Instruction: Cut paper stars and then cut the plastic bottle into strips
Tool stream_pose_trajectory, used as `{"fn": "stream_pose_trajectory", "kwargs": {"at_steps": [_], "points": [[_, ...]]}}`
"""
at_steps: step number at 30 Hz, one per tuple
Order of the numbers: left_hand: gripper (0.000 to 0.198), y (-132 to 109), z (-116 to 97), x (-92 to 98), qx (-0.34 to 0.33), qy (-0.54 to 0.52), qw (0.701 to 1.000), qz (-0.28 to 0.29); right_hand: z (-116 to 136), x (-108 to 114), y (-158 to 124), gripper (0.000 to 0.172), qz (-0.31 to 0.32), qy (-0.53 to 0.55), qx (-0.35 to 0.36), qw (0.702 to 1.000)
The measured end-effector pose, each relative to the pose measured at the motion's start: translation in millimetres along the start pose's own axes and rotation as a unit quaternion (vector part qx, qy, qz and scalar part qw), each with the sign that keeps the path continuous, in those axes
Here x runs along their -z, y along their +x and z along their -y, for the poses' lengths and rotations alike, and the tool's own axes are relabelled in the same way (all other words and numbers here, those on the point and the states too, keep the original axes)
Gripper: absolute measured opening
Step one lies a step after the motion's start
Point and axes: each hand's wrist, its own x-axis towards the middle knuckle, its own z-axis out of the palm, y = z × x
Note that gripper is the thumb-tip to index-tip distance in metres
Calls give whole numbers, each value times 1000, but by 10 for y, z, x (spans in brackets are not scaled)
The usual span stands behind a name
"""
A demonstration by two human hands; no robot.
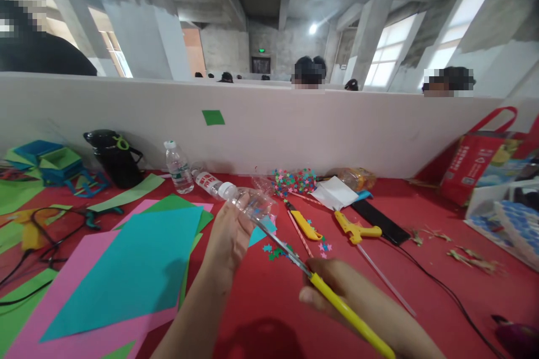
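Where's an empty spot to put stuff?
Bare red cloth between the left hand with bottle and right hand with scissors, and right of the black cable. Crowded by the wall: star confetti, glue gun; papers left.

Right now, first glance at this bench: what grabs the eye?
Dead centre, the left hand grips a clear plastic bottle, and the right hand holds a yellow-handled blade with its tip at the bottle. Left of that, a big teal sheet lies on pink paper, all on the red table.
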Motion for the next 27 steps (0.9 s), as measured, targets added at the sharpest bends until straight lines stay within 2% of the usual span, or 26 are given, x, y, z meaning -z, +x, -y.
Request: {"fn": "stream_pose_trajectory", "kwargs": {"at_steps": [9,15,21,27], "points": [[10,-11,-17,18,-29,45,998,-16,26,-29,-5,49,-13,9,10,1000],[14,-23,-27,23,-40,62,997,0,-11,-49,-15,48,6,12,2,1000],[20,-38,-28,47,-64,57,995,49,-9,-56,-7,50,3,12,-5,1000],[26,-58,-79,9,-60,66,996,27,16,-40,-14,52,9,14,-2,1000]]}}
